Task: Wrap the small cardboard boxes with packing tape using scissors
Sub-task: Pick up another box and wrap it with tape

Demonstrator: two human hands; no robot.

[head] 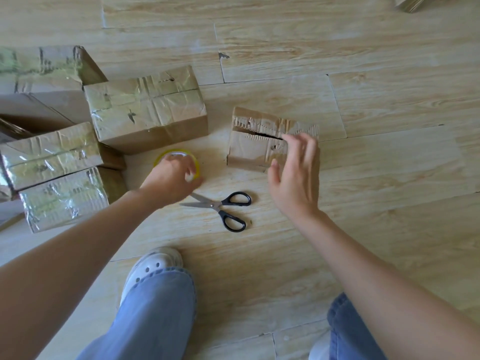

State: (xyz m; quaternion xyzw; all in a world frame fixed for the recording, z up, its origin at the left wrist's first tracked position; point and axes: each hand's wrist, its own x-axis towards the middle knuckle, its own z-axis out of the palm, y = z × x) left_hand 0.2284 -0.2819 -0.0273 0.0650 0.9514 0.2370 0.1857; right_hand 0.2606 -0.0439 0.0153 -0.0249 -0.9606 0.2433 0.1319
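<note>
Your scissors (220, 205) have black handles and silver blades. Up-left of them sits a yellow tape roll (176, 153), up-right a plain brown box (249, 149). Floor (363, 229) pale wood-grain; jeans (155, 307) light blue; shoe (153, 263) white.

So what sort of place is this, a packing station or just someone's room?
Probably a room at home, not a packing station. Everything sits on a wood-look plank floor, with taped boxes stacked at left, a tape roll and scissors lying loose, and a white clog nearby.
</note>
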